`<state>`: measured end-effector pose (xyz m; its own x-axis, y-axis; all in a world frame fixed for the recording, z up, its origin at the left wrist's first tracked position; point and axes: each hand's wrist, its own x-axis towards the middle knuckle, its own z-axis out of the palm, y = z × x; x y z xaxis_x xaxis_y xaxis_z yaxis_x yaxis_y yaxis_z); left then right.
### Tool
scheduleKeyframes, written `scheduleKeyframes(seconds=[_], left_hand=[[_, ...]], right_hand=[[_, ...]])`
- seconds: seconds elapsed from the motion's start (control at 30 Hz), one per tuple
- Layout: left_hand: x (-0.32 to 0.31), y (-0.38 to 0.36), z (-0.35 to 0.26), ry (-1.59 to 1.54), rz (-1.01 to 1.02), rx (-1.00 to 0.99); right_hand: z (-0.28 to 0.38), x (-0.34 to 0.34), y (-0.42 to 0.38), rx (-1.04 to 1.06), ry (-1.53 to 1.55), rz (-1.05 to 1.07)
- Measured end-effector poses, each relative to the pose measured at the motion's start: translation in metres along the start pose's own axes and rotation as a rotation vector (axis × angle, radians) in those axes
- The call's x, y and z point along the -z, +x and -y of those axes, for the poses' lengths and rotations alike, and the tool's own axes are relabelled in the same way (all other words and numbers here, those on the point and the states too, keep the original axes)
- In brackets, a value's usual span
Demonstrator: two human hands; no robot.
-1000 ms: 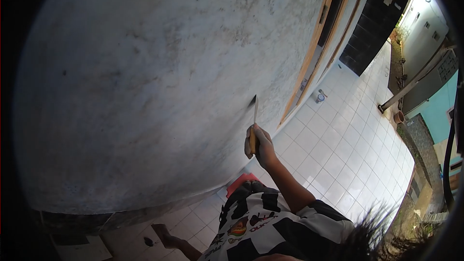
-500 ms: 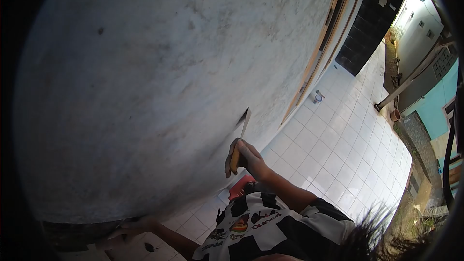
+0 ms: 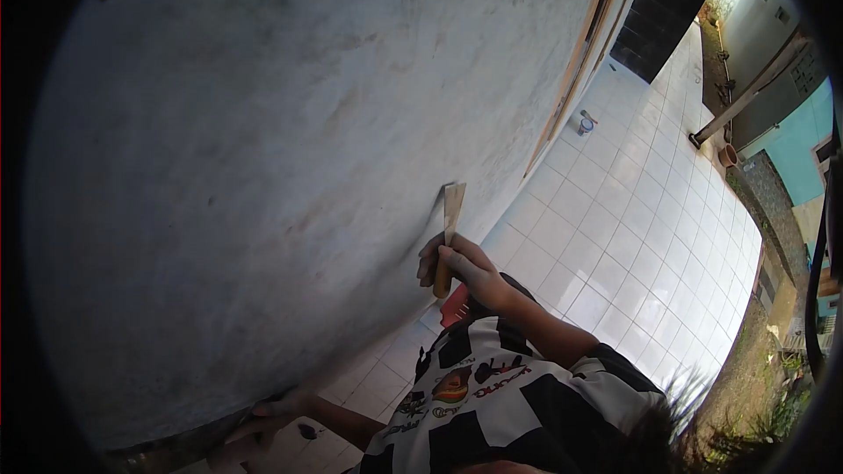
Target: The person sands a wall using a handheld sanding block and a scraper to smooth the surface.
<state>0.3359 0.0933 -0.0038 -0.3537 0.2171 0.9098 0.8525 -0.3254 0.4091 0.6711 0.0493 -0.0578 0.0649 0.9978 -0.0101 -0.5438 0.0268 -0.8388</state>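
My right hand (image 3: pixel 458 265) is closed around the wooden handle of a putty knife (image 3: pixel 453 211). Its flat metal blade points up in the picture, with the tip right at the stained whitish wall (image 3: pixel 263 175). Low on the left, my left hand (image 3: pixel 283 405) reaches to the wall's edge, fingers stretched out and apparently holding nothing. The dim light there blurs its outline. A black-and-white checked shirt (image 3: pixel 492 395) covers my body between the arms.
White floor tiles (image 3: pixel 606 237) run along the wall. A red plastic object (image 3: pixel 454 307) sits behind my right forearm. Farther off stand a small paint can (image 3: pixel 586 126) with something laid across it, a wood-framed opening (image 3: pixel 566 96), a slanting post (image 3: pixel 742 110) and a clay pot (image 3: pixel 727 155).
The putty knife has turned so its blade shows more of its flat face, and its tip has shifted slightly up. My left hand appears farther right and the whole view has shifted.
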Motion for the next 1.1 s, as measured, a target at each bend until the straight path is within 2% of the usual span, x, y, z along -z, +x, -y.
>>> scheduleKeyframes(seconds=[0.07,0.2,0.27,0.3,0.33,0.4,0.5,0.6,0.7,0.87,0.93,1.1], left_hand=[[0.004,0.010,0.006,0.002,0.023,-0.027],[0.000,0.020,0.013,-0.007,0.050,-0.053],[0.004,0.021,0.014,0.002,0.062,-0.054],[0.005,0.021,0.014,0.005,0.065,-0.054],[0.005,0.021,0.014,0.006,0.067,-0.056],[0.003,0.021,0.017,-0.002,0.072,-0.060],[0.003,0.021,0.020,-0.009,0.084,-0.062],[-0.004,0.026,0.020,-0.027,0.083,-0.066],[-0.003,0.024,0.020,-0.033,0.079,-0.057],[0.000,0.025,0.022,-0.040,0.076,-0.047],[-0.005,0.026,0.021,-0.053,0.062,-0.042],[0.000,0.024,0.027,-0.047,0.055,-0.028]], right_hand=[[0.015,0.001,0.000,0.145,-0.031,-0.078],[-0.020,0.016,-0.001,0.128,0.112,-0.079],[-0.041,0.009,-0.006,-0.062,0.479,-0.057],[-0.050,0.006,-0.003,-0.112,0.505,-0.023],[-0.054,0.004,-0.001,-0.113,0.513,-0.024],[-0.050,-0.001,0.007,-0.175,0.305,-0.108],[-0.029,0.000,0.021,-0.118,0.436,-0.120],[-0.034,-0.023,0.014,-0.149,0.398,-0.212],[-0.042,-0.019,0.017,-0.138,0.537,-0.129],[-0.025,-0.014,0.029,-0.079,0.415,-0.190],[-0.040,-0.024,0.023,-0.229,0.355,-0.285],[-0.024,-0.023,0.028,-0.087,0.354,-0.321]])
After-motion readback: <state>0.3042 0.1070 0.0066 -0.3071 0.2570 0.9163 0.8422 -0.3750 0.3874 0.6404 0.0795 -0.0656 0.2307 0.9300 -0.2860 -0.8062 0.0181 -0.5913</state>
